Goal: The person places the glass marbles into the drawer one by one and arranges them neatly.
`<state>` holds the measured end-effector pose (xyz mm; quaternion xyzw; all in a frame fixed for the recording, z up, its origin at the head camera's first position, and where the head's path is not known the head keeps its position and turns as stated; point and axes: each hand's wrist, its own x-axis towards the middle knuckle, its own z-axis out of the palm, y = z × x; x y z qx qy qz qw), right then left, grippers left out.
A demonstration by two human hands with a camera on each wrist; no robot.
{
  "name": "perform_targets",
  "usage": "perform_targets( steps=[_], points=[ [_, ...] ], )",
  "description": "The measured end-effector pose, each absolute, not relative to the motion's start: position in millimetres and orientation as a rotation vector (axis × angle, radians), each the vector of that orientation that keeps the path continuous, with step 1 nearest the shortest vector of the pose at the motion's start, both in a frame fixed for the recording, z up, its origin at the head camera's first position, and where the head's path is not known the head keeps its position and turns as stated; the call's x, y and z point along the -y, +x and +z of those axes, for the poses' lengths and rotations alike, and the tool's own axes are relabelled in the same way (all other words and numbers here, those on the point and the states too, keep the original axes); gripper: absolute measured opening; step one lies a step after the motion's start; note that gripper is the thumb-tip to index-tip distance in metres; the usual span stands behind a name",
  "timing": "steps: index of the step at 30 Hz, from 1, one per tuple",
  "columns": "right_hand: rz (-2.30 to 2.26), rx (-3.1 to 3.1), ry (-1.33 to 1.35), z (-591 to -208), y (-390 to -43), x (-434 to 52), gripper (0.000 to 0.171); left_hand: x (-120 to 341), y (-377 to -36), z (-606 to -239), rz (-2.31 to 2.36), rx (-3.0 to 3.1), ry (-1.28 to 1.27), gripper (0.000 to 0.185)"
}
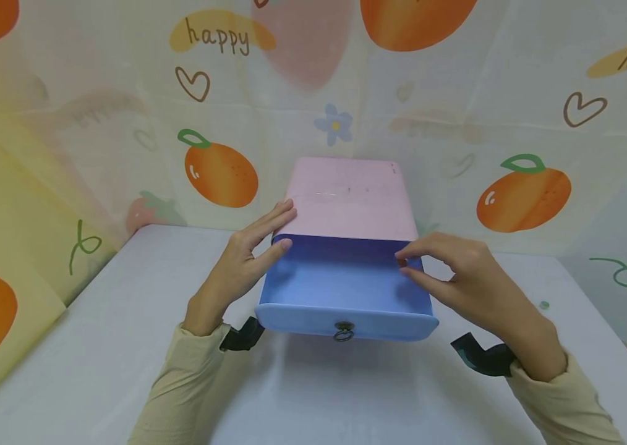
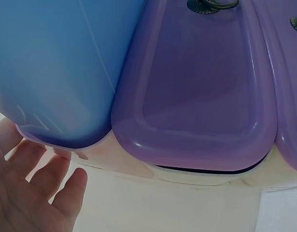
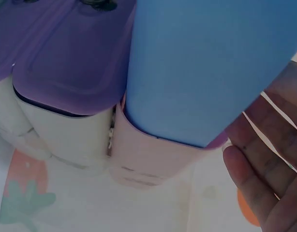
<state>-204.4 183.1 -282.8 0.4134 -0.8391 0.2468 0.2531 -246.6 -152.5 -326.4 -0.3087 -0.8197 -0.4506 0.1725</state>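
A pink cabinet (image 1: 349,198) has its top blue drawer (image 1: 347,281) pulled out, with a small ring handle (image 1: 344,331) on the front. My left hand (image 1: 238,262) rests against the cabinet's left side, its fingertips at the pink top edge and its thumb by the drawer opening. At the drawer's right edge, my right hand (image 1: 460,281) has loosely bent fingers, the index finger and thumb tips close together. A small brownish patch shows between those tips, likely another fingertip. In the right wrist view, its other fingers (image 3: 264,159) lie beside the pink casing.
Below the blue drawer, purple drawers (image 2: 206,87) with dark metal handles are pushed in, as both wrist views show. The cabinet stands on a white table (image 1: 96,364). Behind it hangs a cloth (image 1: 402,136) printed with oranges. Black straps (image 1: 243,335) stick out near the wrists.
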Motion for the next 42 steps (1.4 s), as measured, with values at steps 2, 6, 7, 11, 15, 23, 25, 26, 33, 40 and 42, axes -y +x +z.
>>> perform_targets(
  steps=[2,6,7,11,15,23,25,26,33,40,42],
  points=[
    [0.655,2.305,1.123,-283.5,-204.7,-181.2,0.041,153.0,-246.6,-326.5,-1.279,2.325,-0.874,0.05],
    [0.638,2.342,1.13,-284.6,-205.1,-177.7,0.037,153.2,-246.7,-326.6,-1.28,2.323,-0.875,0.05],
    [0.634,2.347,1.134,-285.0,-205.4,-176.8,0.036,153.2,-246.8,-326.6,-1.279,2.323,-0.875,0.05],
    [0.622,2.346,1.16,-285.8,-207.7,-173.2,0.032,152.9,-246.5,-326.8,-1.281,2.327,-0.87,0.05],
    [0.603,2.352,1.172,-285.2,-210.4,-169.1,0.028,153.2,-246.3,-326.9,-1.283,2.332,-0.867,0.049],
    [0.57,2.398,1.181,-282.7,-215.3,-161.7,0.025,153.6,-246.4,-326.6,-1.288,2.324,-0.875,0.049],
    [0.567,2.417,1.18,-282.3,-216.4,-160.3,0.024,153.5,-246.5,-326.6,-1.286,2.323,-0.879,0.049],
    [0.569,2.427,1.177,-282.2,-216.8,-159.7,0.023,153.5,-246.5,-326.5,-1.284,2.324,-0.88,0.049],
    [0.557,2.479,1.158,-281.9,-217.5,-155.6,0.021,153.1,-246.1,-325.8,-1.283,2.328,-0.876,0.049],
    [0.47,2.536,1.153,-281.4,-218.7,-149.9,0.015,153.3,-246.4,-326.2,-1.289,2.315,-0.888,0.05],
    [0.452,2.58,1.156,-280.7,-219.9,-147.7,0.013,153.2,-246.6,-326.6,-1.285,2.314,-0.887,0.049]
  ],
)
